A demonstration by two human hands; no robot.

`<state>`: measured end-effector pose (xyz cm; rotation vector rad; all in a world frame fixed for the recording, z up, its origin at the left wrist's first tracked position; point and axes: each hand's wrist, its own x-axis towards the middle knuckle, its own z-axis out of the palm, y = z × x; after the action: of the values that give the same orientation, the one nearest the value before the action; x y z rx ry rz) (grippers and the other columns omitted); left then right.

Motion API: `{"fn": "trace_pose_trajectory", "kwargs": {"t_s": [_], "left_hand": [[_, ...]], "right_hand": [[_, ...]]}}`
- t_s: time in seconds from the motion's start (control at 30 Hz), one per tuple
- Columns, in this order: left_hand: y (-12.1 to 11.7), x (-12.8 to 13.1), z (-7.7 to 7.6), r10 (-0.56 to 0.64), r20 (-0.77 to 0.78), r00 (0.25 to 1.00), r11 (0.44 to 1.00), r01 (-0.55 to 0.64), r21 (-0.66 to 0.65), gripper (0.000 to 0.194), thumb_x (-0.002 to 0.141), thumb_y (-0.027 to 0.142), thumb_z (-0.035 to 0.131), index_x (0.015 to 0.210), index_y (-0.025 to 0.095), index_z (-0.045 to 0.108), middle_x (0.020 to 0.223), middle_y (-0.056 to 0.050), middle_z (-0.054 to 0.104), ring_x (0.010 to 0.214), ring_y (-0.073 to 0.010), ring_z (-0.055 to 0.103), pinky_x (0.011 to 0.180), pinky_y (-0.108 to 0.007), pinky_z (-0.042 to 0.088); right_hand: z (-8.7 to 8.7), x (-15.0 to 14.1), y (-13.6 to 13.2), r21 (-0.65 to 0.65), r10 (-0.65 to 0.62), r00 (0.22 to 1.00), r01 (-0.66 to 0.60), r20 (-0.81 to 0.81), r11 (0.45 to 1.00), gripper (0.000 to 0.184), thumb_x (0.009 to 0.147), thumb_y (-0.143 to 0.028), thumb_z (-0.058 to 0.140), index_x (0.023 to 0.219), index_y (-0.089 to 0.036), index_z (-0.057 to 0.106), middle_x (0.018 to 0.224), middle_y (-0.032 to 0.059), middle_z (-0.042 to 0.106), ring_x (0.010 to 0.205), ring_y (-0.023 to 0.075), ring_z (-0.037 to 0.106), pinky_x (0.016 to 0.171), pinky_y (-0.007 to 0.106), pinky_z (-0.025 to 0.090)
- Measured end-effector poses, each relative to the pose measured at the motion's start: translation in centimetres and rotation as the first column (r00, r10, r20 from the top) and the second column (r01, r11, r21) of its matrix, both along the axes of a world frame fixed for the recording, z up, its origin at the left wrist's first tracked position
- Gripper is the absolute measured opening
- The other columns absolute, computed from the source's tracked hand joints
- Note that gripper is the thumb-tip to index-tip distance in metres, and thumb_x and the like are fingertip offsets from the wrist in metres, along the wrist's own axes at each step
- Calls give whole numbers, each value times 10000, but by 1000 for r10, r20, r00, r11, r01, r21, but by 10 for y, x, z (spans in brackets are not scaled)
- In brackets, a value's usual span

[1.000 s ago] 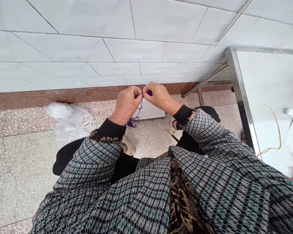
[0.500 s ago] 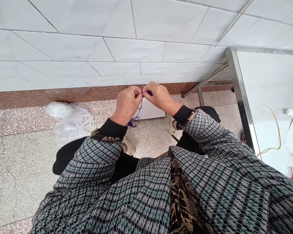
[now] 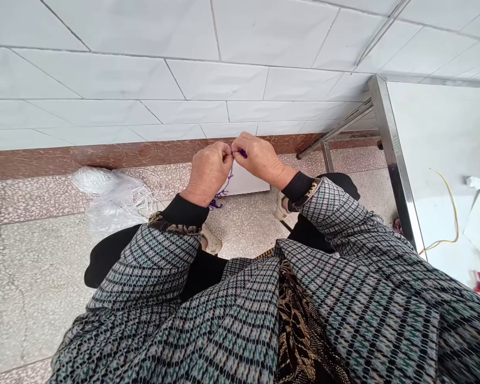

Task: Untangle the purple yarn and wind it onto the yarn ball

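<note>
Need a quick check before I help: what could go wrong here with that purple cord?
The purple cord pinched between the left hand and right hand might slip from the fingers. Its loose strand could snarl further, since it already bunches near the white board.

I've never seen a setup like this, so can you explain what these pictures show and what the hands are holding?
All three pictures come from one camera worn on a person's head, looking forward and down, so you see roughly what they see. The checked sleeves are their own. Their left hand and right hand pinch a purple cord between the fingertips, and a strand of it hangs down in front of a white board. To the left, on the floor, lies a clear plastic bag with white cord. Ahead is a tiled wall. To the right stands a steel-edged table with a yellow wire on it.
</note>
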<state>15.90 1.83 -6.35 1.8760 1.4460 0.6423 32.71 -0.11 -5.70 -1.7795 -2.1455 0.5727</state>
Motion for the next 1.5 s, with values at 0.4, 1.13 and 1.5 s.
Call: {"fn": "trace_pose_trajectory", "kwargs": {"t_s": [0.4, 1.13, 1.5], "left_hand": [[0, 2, 1, 5, -88, 996, 999, -9, -44, 242, 892, 98, 698, 769, 261, 566, 780, -78, 699, 957, -351, 735, 993, -428, 533], [4, 0, 3, -5, 11, 1000, 999, 6, -51, 90, 855, 168, 653, 804, 234, 686, 848, -62, 806, 816, -246, 760, 850, -365, 603], [8, -1, -5, 31, 124, 992, 999, -29, -19, 104, 807, 142, 667, 846, 234, 640, 798, -21, 749, 751, -205, 711, 805, -338, 595]], "right_hand": [[-5, -6, -3, 30, 14, 997, -16, 78, 999, 237, 1150, -132, 514, 1107, -155, 746, 1198, 145, 765, 1090, 252, 688, 921, 348, 535], [7, 6, 10, -234, -153, 907, 62, -392, 970, 159, 989, -152, 615, 962, -109, 766, 888, 39, 741, 851, 164, 654, 848, 288, 504], [0, 5, 14, -347, -306, 725, 98, -617, 933, 115, 928, -144, 665, 814, -148, 676, 749, -15, 655, 701, 118, 532, 716, 247, 449]]}}
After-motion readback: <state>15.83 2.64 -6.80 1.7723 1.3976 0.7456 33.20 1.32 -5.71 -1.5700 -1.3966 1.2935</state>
